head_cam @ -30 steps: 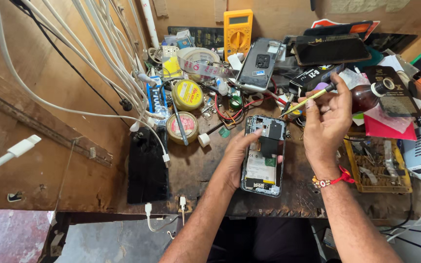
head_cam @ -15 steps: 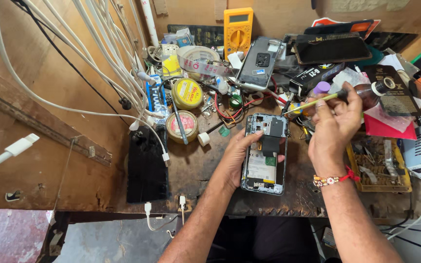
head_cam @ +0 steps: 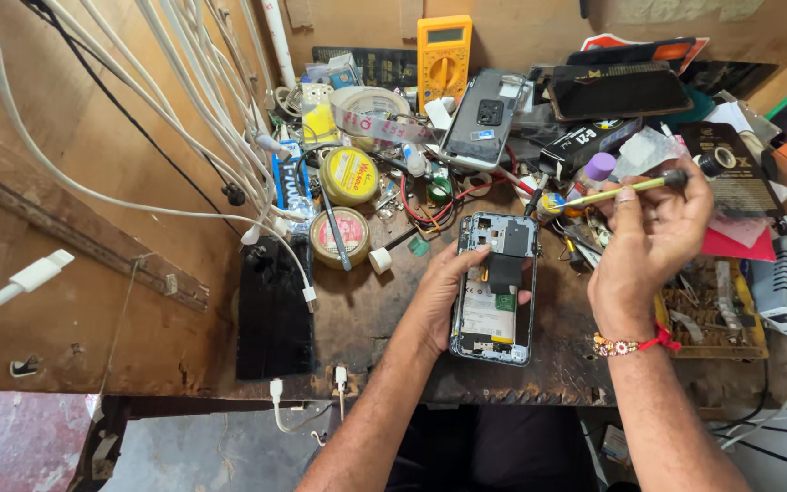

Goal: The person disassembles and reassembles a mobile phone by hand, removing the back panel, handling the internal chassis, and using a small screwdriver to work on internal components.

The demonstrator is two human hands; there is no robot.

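Observation:
An opened smartphone (head_cam: pixel 495 287) with its back cover off lies on the dark wooden workbench (head_cam: pixel 371 319), its boards and battery showing. My left hand (head_cam: pixel 444 292) grips its left edge, with a fingertip curled over the right edge. My right hand (head_cam: pixel 653 241) is raised to the right of the phone and holds a thin yellow-handled screwdriver (head_cam: pixel 608 191) sideways, its tip pointing left above the clutter. A beaded red bracelet (head_cam: pixel 630 344) circles my right wrist.
Behind the phone lie round tins (head_cam: pixel 350 175), a tape roll (head_cam: pixel 371 111), a yellow multimeter (head_cam: pixel 444 56), phone covers (head_cam: pixel 485 118) and red wires. White cables (head_cam: pixel 193 82) hang at left over a black slab (head_cam: pixel 273 314). A tray of parts (head_cam: pixel 712 314) sits at right.
My right hand has lifted a little and swung the screwdriver to the right, away from the phone's top. The left hand and phone have stayed put.

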